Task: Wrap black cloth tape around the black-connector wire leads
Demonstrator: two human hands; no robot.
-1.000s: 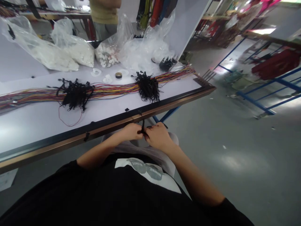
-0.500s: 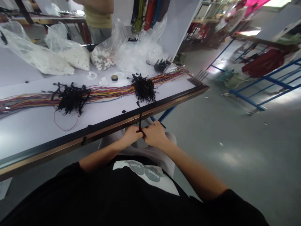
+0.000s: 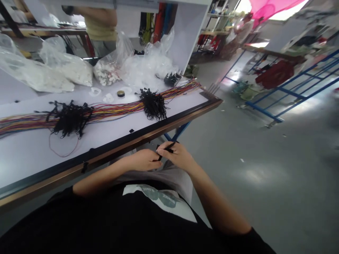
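Note:
My two hands meet over my lap, just off the front edge of the workbench. My right hand (image 3: 177,154) is closed around a short black cable (image 3: 170,146), part of which slants across its fingers. My left hand (image 3: 145,160) pinches the lower part of the same cable, right beside the right fingertips. The cable's ends are mostly covered by the fingers. On the bench, one bunch of black cable ends (image 3: 153,104) lies nearest the hands, and a second black bunch (image 3: 69,118) sits farther left. Both rest along a long bundle of coloured wires (image 3: 113,111).
Plastic bags of white parts (image 3: 71,68) line the back of the workbench (image 3: 111,135). A tape roll (image 3: 120,94) lies in front of them. Behind the bench stands a person in a yellow top (image 3: 100,30). To the right, a blue-framed table (image 3: 280,95) stands on the floor.
The black cable stood upright above my hands before; now it is folded down across my right fingers. My right hand has turned over it. The view has shifted slightly right.

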